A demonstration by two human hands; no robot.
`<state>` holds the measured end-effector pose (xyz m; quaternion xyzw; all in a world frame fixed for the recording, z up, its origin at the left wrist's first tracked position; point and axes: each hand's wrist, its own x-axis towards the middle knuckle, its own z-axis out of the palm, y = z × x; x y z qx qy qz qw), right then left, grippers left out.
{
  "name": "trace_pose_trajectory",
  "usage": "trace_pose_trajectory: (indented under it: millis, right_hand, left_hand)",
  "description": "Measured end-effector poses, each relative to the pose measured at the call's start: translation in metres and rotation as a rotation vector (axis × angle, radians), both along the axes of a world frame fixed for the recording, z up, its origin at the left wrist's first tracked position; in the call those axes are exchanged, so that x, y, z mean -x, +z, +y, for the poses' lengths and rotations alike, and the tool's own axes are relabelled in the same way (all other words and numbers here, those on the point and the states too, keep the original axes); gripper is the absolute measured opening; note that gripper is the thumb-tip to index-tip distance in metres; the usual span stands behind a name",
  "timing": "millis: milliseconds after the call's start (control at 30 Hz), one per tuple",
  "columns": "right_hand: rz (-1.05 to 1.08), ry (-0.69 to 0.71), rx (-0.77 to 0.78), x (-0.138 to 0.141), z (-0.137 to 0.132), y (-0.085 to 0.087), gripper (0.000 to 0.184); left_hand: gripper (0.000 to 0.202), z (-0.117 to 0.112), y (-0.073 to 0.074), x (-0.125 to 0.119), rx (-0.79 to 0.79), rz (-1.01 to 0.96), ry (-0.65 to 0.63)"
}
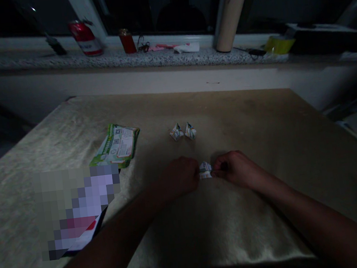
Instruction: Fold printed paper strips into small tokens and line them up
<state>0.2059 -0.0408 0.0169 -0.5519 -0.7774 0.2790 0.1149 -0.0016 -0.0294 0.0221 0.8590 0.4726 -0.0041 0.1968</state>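
Between my two hands, low over the table, is a small piece of folded printed paper, whitish with coloured print and a peaked top. My left hand is closed on its left edge, the fingertips partly hidden behind the knuckles. On the other side, my right hand pinches the right edge between thumb and fingers. Just beyond lie two small folded paper pieces of similar print, a left one and a right one, side by side.
A green and white packet lies left of the hands. Nearer me is a tablet-like device, mostly blurred out. Behind the cloth-covered table, the windowsill holds a red can, a red cylinder and a wooden post.
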Motion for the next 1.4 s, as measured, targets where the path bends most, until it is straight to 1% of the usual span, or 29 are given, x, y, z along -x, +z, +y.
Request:
trace_pose_trajectory:
  millis: [233,300,433,533,733,833,967,1067,1233,1400]
  right_hand:
    - [-0.016,-0.040,0.007,0.003,0.002,0.001,0.006]
    - [-0.007,-0.031,0.010,0.002,0.003,0.000,0.006]
    - [-0.006,-0.021,0.005,0.001,0.006,-0.002,0.005]
    - [-0.026,-0.018,0.014,0.001,0.007,-0.002,0.005]
    - [-0.063,-0.022,-0.033,0.003,0.004,0.001,0.005]
    - [-0.088,-0.031,-0.081,0.007,0.000,0.002,0.011]
    - [-0.156,-0.059,-0.123,0.014,-0.006,0.003,0.028]
    - [-0.195,-0.067,-0.152,0.017,-0.008,0.002,0.031]
    - [-0.186,-0.026,-0.110,0.014,-0.002,0.002,0.021]
    - [-0.102,-0.049,-0.050,0.007,0.001,0.001,0.007]
  left_hand:
    - [0.018,0.000,0.006,-0.002,0.002,0.007,-0.010]
    - [0.018,0.000,0.007,-0.002,-0.003,0.011,-0.013]
    - [0.020,0.000,0.009,-0.004,0.039,0.054,-0.011]
    - [0.021,0.000,0.009,-0.005,0.028,0.078,-0.015]
    - [0.021,0.000,0.011,-0.006,0.033,0.081,-0.010]
    - [0.020,0.000,0.010,-0.006,0.033,0.070,-0.001]
    - [0.020,0.001,0.008,-0.007,0.028,0.070,0.004]
    - [0.019,0.001,0.008,-0.007,0.035,0.069,-0.006]
    - [0.018,0.000,0.012,-0.007,0.050,0.093,0.011]
    - [0.020,0.001,0.011,-0.007,0.055,0.086,0.013]
